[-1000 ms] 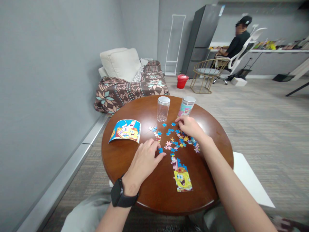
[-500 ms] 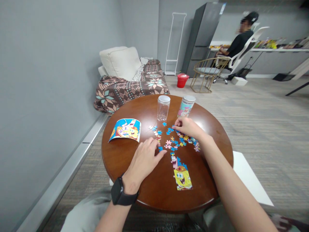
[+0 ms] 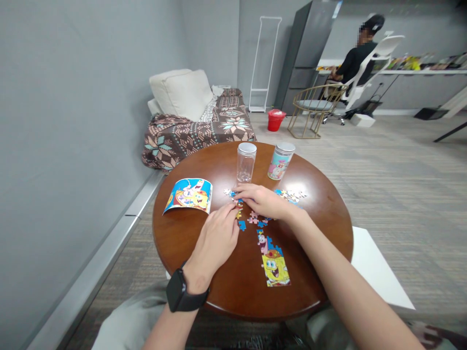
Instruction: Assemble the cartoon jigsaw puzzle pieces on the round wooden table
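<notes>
Over loose jigsaw pieces left of the table's middle, my two hands almost meet. My left hand (image 3: 220, 229), a black watch on its wrist, has curled fingers with a small puzzle piece (image 3: 239, 209) at the tips. My right hand (image 3: 264, 200) reaches across from the right; its closed fingertips lie low at the pieces, and what they hold is hidden. Pink pieces (image 3: 253, 217) and a blue piece (image 3: 242, 225) lie just below. Nearer me is a joined puzzle section (image 3: 275, 268) with a yellow cartoon face. Further loose pieces (image 3: 293, 196) show beyond my right forearm.
A clear lidded jar (image 3: 246, 164) and a printed lidded can (image 3: 280, 163) stand behind the pieces on the round wooden table (image 3: 314, 272). A curled picture sheet (image 3: 190, 195) lies at left. Farther off are a red bin (image 3: 276, 120), a wire chair (image 3: 315, 104) and a seated person (image 3: 359, 61).
My right hand has moved left from beside the printed can to the pieces near my left hand. My left fingers have shifted slightly up and drawn together, uncovering the blue piece.
</notes>
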Demonstrator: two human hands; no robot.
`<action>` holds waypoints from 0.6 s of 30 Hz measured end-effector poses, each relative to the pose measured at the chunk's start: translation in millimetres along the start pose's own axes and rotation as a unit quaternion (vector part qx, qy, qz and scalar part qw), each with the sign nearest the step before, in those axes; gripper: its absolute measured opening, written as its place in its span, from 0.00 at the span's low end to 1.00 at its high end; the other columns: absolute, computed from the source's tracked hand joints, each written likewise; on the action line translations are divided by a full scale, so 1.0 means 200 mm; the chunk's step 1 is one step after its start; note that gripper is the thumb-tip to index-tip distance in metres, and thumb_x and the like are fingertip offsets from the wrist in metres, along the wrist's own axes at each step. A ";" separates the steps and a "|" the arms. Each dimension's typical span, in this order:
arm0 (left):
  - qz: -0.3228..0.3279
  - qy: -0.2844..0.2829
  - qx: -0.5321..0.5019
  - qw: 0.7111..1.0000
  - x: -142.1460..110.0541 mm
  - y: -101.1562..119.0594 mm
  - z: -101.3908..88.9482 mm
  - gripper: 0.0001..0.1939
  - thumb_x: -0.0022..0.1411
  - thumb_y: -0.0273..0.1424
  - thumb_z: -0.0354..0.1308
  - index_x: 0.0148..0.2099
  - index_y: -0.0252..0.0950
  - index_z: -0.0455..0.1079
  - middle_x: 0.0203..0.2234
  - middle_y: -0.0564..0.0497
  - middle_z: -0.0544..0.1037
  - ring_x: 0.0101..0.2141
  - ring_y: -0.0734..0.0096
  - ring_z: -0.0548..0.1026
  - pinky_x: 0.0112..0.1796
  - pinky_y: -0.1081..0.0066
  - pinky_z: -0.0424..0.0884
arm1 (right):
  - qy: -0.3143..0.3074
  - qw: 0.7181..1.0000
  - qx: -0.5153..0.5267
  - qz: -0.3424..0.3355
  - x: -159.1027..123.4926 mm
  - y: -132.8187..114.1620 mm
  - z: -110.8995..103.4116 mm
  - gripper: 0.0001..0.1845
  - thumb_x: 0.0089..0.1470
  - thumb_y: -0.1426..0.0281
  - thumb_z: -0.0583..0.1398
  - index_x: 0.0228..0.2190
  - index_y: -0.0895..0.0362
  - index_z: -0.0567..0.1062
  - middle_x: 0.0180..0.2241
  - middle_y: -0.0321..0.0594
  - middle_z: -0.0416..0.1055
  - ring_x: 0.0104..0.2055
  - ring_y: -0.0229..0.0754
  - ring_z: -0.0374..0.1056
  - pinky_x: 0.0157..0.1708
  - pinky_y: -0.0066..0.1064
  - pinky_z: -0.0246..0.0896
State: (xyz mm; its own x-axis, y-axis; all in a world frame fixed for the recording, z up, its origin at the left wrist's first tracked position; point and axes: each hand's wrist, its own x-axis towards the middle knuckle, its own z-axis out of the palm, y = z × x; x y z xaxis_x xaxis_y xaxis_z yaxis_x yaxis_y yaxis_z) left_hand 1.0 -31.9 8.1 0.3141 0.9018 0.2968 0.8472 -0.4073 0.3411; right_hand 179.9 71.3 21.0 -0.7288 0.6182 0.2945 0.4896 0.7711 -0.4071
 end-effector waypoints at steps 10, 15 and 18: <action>-0.016 -0.020 -0.002 1.000 0.01 0.02 -0.02 0.17 0.68 0.26 0.49 0.57 0.36 0.69 0.57 0.43 0.74 0.59 0.60 0.70 0.59 0.57 0.66 | 0.011 0.997 -0.063 0.051 0.01 -0.04 0.02 0.18 0.60 0.80 0.54 0.48 0.59 0.78 0.49 0.47 0.77 0.53 0.46 0.72 0.57 0.42 0.64; -0.015 -0.016 -0.008 1.000 0.01 0.02 -0.02 0.17 0.68 0.26 0.49 0.56 0.36 0.69 0.57 0.43 0.74 0.58 0.60 0.71 0.59 0.57 0.66 | 0.037 0.997 -0.063 0.035 0.01 -0.03 0.06 0.20 0.63 0.78 0.53 0.51 0.57 0.76 0.55 0.48 0.74 0.60 0.46 0.67 0.59 0.44 0.62; -0.019 -0.008 -0.018 1.000 0.01 0.02 -0.02 0.16 0.67 0.26 0.50 0.55 0.36 0.69 0.56 0.43 0.74 0.58 0.60 0.71 0.59 0.57 0.67 | 0.022 0.997 -0.067 0.023 0.01 -0.02 0.09 0.21 0.62 0.80 0.52 0.50 0.55 0.78 0.53 0.45 0.76 0.58 0.45 0.68 0.59 0.43 0.62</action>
State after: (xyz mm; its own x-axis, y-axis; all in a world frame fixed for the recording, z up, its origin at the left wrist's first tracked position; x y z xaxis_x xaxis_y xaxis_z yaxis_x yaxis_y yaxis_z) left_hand 2.5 -32.7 13.5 0.2887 0.9191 0.2682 0.8428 -0.3769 0.3842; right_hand 167.8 67.4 7.9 -0.6846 0.6566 0.3164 0.5831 0.7539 -0.3028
